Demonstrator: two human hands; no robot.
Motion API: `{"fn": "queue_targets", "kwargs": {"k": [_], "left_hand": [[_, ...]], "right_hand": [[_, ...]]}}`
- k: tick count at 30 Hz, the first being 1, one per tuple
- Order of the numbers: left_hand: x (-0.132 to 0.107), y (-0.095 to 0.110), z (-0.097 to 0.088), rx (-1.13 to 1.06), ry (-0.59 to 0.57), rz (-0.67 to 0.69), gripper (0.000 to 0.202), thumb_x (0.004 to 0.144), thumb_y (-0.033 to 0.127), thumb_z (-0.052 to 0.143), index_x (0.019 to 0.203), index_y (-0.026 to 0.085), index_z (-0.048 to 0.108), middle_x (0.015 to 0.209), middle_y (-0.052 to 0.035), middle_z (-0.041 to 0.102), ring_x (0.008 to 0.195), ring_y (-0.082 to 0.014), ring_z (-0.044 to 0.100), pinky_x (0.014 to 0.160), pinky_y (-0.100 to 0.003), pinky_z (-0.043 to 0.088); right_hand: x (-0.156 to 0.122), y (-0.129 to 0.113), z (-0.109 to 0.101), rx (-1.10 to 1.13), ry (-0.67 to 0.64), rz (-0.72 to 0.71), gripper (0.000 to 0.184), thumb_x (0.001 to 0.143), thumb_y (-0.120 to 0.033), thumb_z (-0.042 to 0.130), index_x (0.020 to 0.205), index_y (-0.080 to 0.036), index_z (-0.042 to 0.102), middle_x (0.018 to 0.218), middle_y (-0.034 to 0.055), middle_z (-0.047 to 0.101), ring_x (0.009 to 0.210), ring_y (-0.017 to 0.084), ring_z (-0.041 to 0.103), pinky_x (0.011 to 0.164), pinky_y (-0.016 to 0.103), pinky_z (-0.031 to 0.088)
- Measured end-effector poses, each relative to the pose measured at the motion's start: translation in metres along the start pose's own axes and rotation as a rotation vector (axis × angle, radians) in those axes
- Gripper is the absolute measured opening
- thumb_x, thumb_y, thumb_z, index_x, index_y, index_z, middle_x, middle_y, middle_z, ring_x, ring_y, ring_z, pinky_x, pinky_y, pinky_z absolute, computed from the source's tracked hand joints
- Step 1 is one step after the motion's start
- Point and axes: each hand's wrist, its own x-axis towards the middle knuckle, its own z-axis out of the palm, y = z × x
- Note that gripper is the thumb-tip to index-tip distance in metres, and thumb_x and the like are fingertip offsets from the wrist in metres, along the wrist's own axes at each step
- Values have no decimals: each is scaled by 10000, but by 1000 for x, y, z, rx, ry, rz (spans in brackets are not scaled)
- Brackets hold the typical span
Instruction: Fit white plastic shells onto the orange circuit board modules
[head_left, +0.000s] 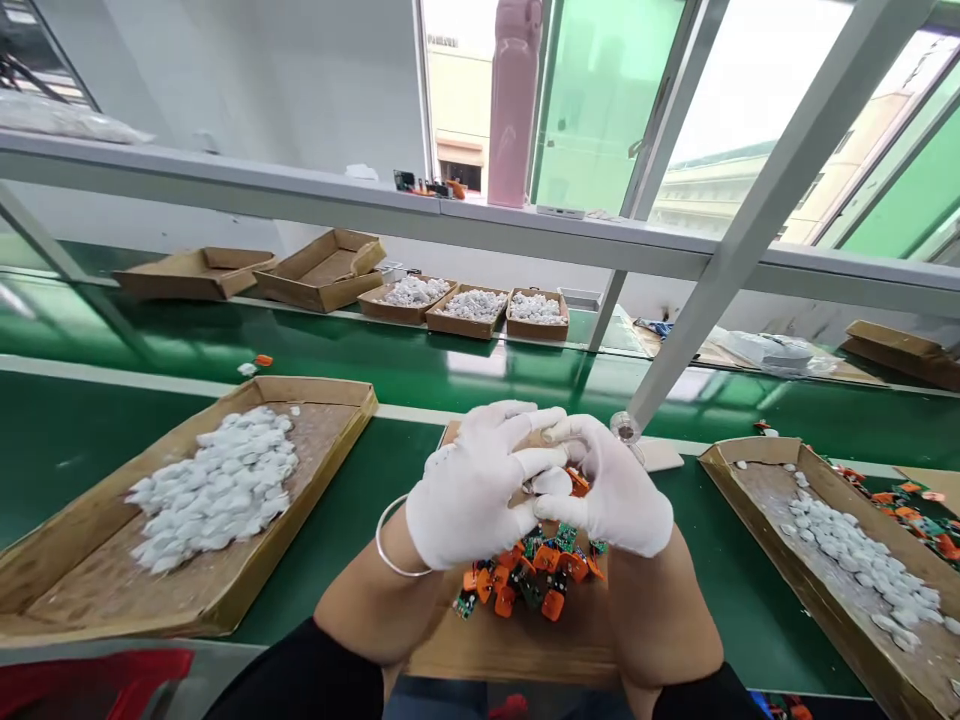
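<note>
My left hand (469, 490) and my right hand (622, 490), both in white gloves, meet over the middle of the bench. Their fingers are closed around a small white rounded piece (553, 482), partly hidden by the gloves. Below them, a pile of small orange pieces with green circuit boards (529, 575) lies on a brown cardboard surface (517, 650). To the left, a cardboard tray (352, 425) holds a heap of white pieces (221, 480). Another cardboard tray (757, 520) at the right carries more white pieces (862, 560).
Behind the bench stand several cardboard trays (319, 290), including ones filled with small white parts (469, 303). A slanted metal post (780, 180) rises right of my hands. A pink bottle (514, 110) stands on the shelf (300, 195). Orange parts with boards (907, 510) lie far right.
</note>
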Motion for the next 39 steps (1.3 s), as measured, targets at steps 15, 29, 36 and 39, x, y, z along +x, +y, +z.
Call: {"fn": "queue_targets", "kwargs": {"k": [15, 29, 36, 39], "left_hand": [[4, 8, -6, -175, 130, 206, 181, 814, 225, 722, 903, 264, 569, 1147, 1, 741, 1008, -228, 662, 830, -446, 529], [9, 26, -1, -173, 286, 76, 262, 872, 456, 705, 873, 242, 554, 1097, -45, 740, 1049, -221, 658, 884, -442, 547], [7, 39, 2, -229, 290, 7, 321, 851, 514, 715, 907, 238, 563, 1044, -55, 744, 1006, -216, 670, 865, -415, 547], [2, 36, 2, -216, 312, 46, 320, 864, 519, 696, 906, 233, 560, 1071, -55, 742, 1027, -224, 669, 863, -420, 546]], "right_hand": [[-10, -8, 8, -64, -210, 65, 292, 697, -374, 859, 858, -180, 712, 753, -8, 640, 706, 161, 577, 638, 261, 477], [-21, -8, 11, 46, -86, -22, 301, 605, -331, 907, 728, -159, 693, 632, -25, 565, 595, 125, 482, 542, 245, 429], [-31, -13, 14, 54, -12, -76, 327, 647, -391, 881, 707, -142, 677, 601, -23, 511, 575, 109, 428, 505, 234, 396], [-32, -16, 19, 124, -14, -77, 327, 698, -405, 854, 747, -131, 681, 628, -18, 512, 589, 102, 420, 524, 229, 402]]}}
